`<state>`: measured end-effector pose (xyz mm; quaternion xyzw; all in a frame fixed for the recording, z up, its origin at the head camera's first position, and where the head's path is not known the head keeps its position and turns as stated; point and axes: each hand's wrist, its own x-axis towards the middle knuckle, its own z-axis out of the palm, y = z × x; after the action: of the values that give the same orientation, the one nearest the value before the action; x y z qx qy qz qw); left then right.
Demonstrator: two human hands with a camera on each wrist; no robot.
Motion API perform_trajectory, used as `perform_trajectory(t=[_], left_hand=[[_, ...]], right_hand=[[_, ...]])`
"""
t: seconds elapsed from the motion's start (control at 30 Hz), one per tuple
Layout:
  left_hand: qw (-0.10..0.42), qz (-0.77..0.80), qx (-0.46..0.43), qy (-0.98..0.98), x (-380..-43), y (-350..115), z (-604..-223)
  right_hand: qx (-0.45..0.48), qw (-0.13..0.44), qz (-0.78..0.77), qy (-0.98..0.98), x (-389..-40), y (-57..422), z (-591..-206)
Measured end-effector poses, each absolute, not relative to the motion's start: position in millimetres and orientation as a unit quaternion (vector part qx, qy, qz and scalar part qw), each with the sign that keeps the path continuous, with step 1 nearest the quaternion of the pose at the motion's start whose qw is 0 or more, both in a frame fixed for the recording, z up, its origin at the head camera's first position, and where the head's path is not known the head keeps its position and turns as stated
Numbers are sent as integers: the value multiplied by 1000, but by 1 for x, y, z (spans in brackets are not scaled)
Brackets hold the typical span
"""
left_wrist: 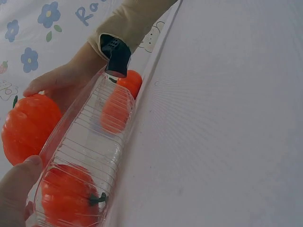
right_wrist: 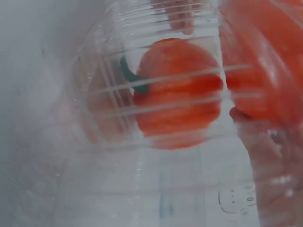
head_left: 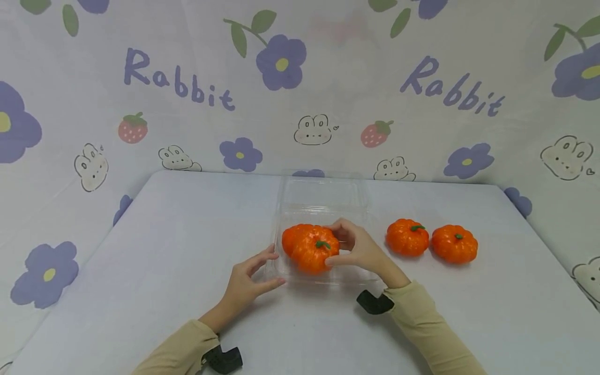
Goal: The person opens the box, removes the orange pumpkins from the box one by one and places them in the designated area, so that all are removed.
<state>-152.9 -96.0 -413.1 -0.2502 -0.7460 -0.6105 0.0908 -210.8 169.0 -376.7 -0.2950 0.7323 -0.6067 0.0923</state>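
We note the person's right hand [head_left: 358,250] gripping a glossy orange, ribbed pumpkin with a green stem [head_left: 313,252], thumb at the near side and fingers curled round the far side. The held pumpkin is over the left part of a clear, ribbed plastic container [left_wrist: 85,146], above its rim in the left wrist view. Below it, inside the container, sits a second orange ribbed pumpkin [left_wrist: 71,196]; whether the two touch we cannot tell. The left hand [head_left: 248,276] is at the container's left front corner, thumb and fingers spread apart, thumb against the rim. The transparent lid [head_left: 323,192] is folded back toward a white cloth backdrop [head_left: 347,67] printed with purple flowers and "Rabbit". On the white table [head_left: 187,224], right of the container, we log two more orange pumpkins [head_left: 407,238] side by side. Both sleeves [head_left: 426,317] are beige.
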Motion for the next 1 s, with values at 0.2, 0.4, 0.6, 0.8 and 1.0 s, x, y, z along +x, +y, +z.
perform_trajectory(t=[0.2,0.4,0.6,0.8,1.0], left_hand=[[91,-610,-251,-746,-153,-95,-412],[94,-606,-252,-748,-153,-95,-413],[97,-605,-254,-749,-153,-94,-413],[96,-605,-257,-748,-153,-95,-413],[90,-613,-252,-743,-154,-95,-415]], right_hand=[[-256,67,-645,717,-212,181,-370],[-223,67,-641,731,-212,189,-366],[-200,76,-632,745,-211,189,-364],[-201,78,-628,748,-207,192,-362],[-188,80,-621,757,-204,199,-363]])
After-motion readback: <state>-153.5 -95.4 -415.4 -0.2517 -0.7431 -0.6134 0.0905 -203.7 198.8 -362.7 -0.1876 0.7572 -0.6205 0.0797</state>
